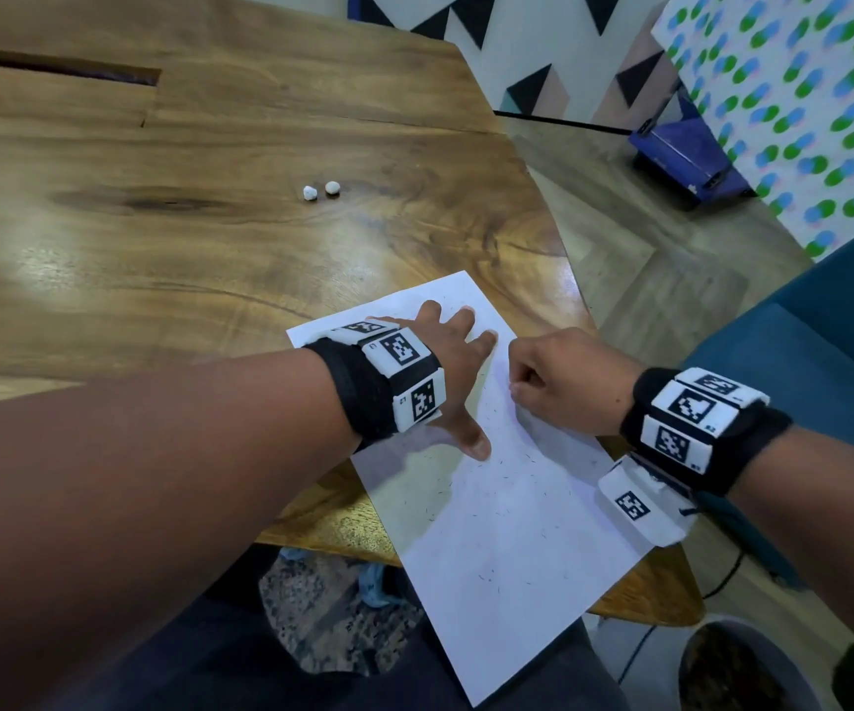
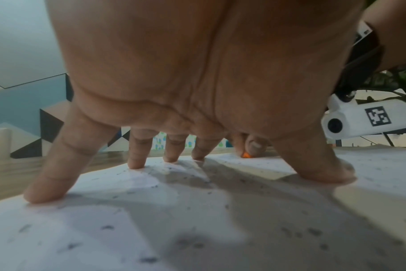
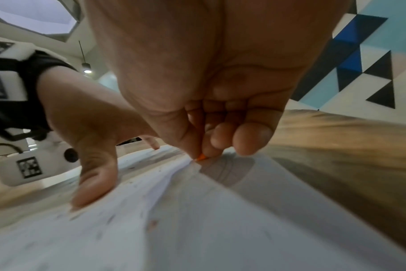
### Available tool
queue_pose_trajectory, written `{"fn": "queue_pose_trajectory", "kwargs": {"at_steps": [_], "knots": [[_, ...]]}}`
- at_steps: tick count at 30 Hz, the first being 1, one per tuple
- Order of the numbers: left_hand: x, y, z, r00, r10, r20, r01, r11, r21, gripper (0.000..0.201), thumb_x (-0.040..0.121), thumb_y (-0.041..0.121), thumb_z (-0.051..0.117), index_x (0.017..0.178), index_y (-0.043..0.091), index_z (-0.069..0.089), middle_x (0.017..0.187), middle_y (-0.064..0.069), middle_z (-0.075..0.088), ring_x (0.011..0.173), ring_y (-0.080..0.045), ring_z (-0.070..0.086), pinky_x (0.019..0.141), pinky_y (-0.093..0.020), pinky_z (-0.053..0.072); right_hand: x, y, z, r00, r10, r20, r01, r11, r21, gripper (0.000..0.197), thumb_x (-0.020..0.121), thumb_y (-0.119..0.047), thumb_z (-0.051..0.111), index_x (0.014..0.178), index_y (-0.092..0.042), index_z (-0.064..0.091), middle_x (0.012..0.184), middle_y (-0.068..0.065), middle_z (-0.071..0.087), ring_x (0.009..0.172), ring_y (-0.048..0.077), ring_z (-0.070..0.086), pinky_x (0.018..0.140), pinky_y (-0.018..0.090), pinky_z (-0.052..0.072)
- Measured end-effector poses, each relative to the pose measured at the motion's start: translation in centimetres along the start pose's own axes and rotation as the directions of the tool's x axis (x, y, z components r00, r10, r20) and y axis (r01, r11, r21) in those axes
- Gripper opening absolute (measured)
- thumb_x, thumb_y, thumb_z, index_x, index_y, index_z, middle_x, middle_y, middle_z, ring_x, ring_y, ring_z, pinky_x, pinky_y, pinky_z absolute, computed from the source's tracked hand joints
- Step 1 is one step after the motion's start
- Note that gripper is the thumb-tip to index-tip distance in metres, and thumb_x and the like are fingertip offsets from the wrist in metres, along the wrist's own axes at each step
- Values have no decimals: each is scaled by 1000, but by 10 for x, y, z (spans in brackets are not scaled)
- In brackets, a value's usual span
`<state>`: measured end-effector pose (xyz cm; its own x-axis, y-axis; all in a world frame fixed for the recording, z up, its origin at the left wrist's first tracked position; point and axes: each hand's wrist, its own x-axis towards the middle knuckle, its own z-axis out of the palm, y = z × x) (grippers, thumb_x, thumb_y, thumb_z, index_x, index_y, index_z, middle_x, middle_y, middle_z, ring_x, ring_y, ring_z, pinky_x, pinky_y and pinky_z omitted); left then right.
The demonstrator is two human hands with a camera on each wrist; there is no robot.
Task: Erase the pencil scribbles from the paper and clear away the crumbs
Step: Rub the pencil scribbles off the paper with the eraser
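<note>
A white sheet of paper (image 1: 507, 531) lies askew on the wooden table (image 1: 184, 238), its near end hanging over the table's edge. Dark eraser crumbs (image 1: 532, 459) are scattered across it. My left hand (image 1: 445, 372) presses flat on the sheet's far left part, fingers spread (image 2: 46, 183). My right hand (image 1: 563, 382) is curled just to the right of it and pinches a small orange eraser (image 3: 201, 157) against the paper. Only the eraser's tip (image 2: 245, 155) shows below the fingers. The paper wrinkles slightly beside the eraser.
Two small white paper balls (image 1: 320, 190) sit farther out on the table. A long slot (image 1: 55, 69) is cut in the tabletop at far left. A blue chair (image 1: 825, 351) stands to the right, a dark bin (image 1: 743, 669) on the floor below.
</note>
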<state>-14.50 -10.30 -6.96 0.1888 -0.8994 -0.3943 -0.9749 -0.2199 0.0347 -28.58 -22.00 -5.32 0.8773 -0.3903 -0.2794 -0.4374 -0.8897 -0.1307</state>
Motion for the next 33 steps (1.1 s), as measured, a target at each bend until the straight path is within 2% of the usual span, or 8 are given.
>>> {"fn": "queue_pose_trajectory", "kwargs": {"at_steps": [5,9,13,15,20,25,29,33], "knots": [[-1,0,1,1000,-19,-5,19,1000,2,136,58,90,69,162,25,9,166,4,14,146,-33,21,90,-59,44,38,0,-16,996,73,-56,-75,996,-38,12,93,-22,51,83,-21,57,81,-1,63,84,24,60,79,36,49],[0,0,1,1000,-16,-8,16,1000,-1,136,58,91,68,162,24,10,165,5,15,147,-33,21,90,-59,45,54,-2,-23,990,131,-54,-133,990,-46,16,93,-23,50,77,-25,52,84,-3,62,89,24,57,88,44,49],[0,-1,2,1000,-18,-5,18,1000,5,137,57,91,68,162,26,9,164,5,17,144,-32,21,86,-57,45,34,-7,-19,996,82,-23,-82,997,-6,12,92,-21,53,81,-19,59,79,-2,63,81,22,61,71,32,49],[0,-1,2,1000,-17,-5,17,1000,-3,137,56,91,68,162,27,9,165,5,15,145,-33,20,87,-57,45,17,-10,-12,999,33,22,-33,999,13,11,88,-22,56,77,-22,57,75,-5,62,77,19,60,66,31,48],[-1,1,1,1000,-12,14,12,1000,8,132,60,89,69,162,35,6,167,1,10,146,-36,18,93,-62,43,12,-8,-8,1000,20,22,-20,1000,-2,9,87,-23,55,80,-22,60,76,-4,64,76,19,61,69,36,52],[-3,3,-3,998,-11,60,11,1000,-1,127,65,87,68,162,41,-1,171,-1,-2,152,-43,6,101,-71,36,30,3,-19,992,123,-40,-125,990,-63,12,94,-23,52,90,-17,61,85,0,64,82,21,56,68,29,37],[-3,6,-5,995,-1,102,4,1000,-31,119,67,83,69,157,54,-3,171,-6,-9,152,-50,-6,104,-76,30,6,3,-12,998,62,-9,-63,997,-41,10,92,-25,53,85,-21,60,79,-2,63,76,19,60,65,33,49],[-4,12,-12,991,-19,129,22,1000,-16,118,70,78,72,158,54,-3,170,-11,-10,152,-53,-8,109,-70,30,-31,0,4,998,43,42,-44,999,14,10,87,-26,54,78,-25,56,73,-8,63,70,13,58,62,34,51]]}}
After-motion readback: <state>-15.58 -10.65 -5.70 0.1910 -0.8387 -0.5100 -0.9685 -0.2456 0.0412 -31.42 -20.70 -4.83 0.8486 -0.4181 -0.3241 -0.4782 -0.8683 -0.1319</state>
